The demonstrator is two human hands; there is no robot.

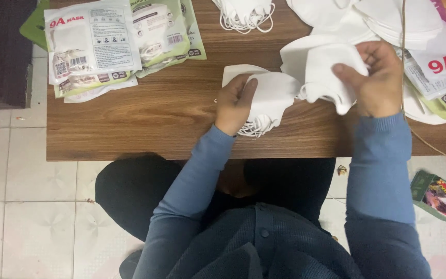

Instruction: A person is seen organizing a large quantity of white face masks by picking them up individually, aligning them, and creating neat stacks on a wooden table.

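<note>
My left hand (235, 102) grips a small stack of folded white face masks (269, 98) near the front middle of the wooden table (145, 116); their ear loops hang out below the hand. My right hand (375, 77) holds another white mask (318, 70) just right of that stack, thumb on top of it. The two hands are close together, with the masks touching between them.
Sealed mask packets (94, 44) lie in a pile at the table's back left. More loose white masks (243, 13) sit at the back middle and a larger heap (378, 18) at the back right, beside more packets (442, 72). A small green box (441, 196) lies on the tiled floor.
</note>
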